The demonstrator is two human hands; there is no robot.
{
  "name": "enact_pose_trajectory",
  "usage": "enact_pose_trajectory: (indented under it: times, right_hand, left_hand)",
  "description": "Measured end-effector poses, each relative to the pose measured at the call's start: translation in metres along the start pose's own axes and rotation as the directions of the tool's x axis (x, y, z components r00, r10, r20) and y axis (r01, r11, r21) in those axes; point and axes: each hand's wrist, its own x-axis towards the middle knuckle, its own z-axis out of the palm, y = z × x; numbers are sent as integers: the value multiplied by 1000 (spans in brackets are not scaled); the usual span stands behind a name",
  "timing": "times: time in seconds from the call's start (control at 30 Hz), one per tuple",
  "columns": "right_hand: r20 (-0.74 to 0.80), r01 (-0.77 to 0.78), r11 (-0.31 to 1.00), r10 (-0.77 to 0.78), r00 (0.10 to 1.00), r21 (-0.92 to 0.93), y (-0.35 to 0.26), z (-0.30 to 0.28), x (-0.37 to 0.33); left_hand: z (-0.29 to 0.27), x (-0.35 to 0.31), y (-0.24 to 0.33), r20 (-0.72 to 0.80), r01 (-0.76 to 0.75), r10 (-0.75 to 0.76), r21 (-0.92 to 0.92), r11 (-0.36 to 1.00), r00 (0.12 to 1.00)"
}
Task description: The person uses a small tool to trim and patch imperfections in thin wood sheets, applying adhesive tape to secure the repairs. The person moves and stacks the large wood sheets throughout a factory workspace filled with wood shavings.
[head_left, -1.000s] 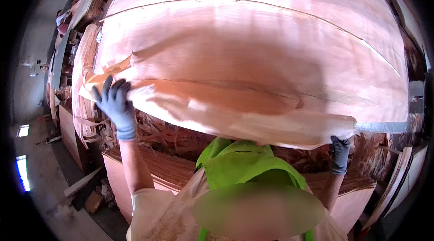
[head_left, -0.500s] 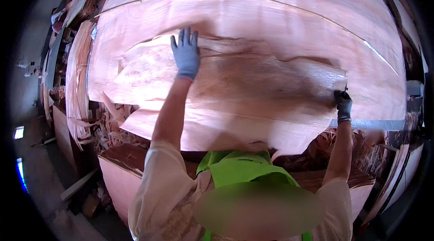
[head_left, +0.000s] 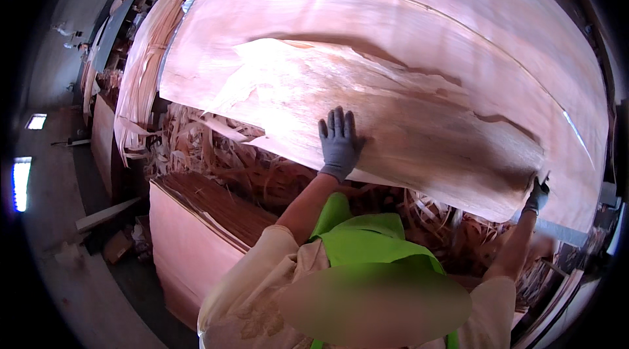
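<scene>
Shows a thin, cream-to-tan, ragged-edged wood veneer sheet (head_left: pixel 419 119), streaked brown along the grain, glaring nearly white toward the left and dulled by shadow toward the right. Lies across the near part of a broad, smooth, pinkish veneer surface (head_left: pixel 262 8), with a wavy, torn far edge lifted enough to cast a dark shadow. Bears at its middle a grey-gloved left hand (head_left: pixel 341 147), palm down, fingers spread a little, gripping nothing. Meets at its right end a dark-grey-gloved right hand (head_left: pixel 537 197), fingers bent; cannot tell whether pinching the edge or only touching.

Beyond the sheet, see a long, thin, bowed tan stick (head_left: pixel 426 7) lying across the pinkish surface. On the near side, see a tangled heap of brown veneer strips (head_left: pixel 196 142), crowding the gap before a block-like stack of pink-faced veneer (head_left: pixel 196 244). Farther left, see a loose bundle of long tan strips (head_left: pixel 147 60). At the bottom, see a bright green garment (head_left: pixel 373 241), hiding part of the heap.
</scene>
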Motion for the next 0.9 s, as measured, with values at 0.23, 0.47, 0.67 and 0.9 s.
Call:
enact_pose_trajectory:
  times: [0.23,0.47,0.67,0.9]
  right_hand:
    - [133,199,630,-438,889,750,-195,71,-166]
    - [643,782,564,-708,292,266,-442,103,-395]
    - [594,911,267,-804,30,315,-524,180,-458]
    - [539,904,293,-838,86,311,-590,251,-530]
  left_hand:
    - [-12,33,-86,-89,12,-12,-5,1000,996]
    - [-26,79,-198,-241,218,-167,204,954,956]
    - [-16,70,-198,-509,175,-251,-194,965,823]
    - [-59,93,-182,-217,179,-294,-432,884,931]
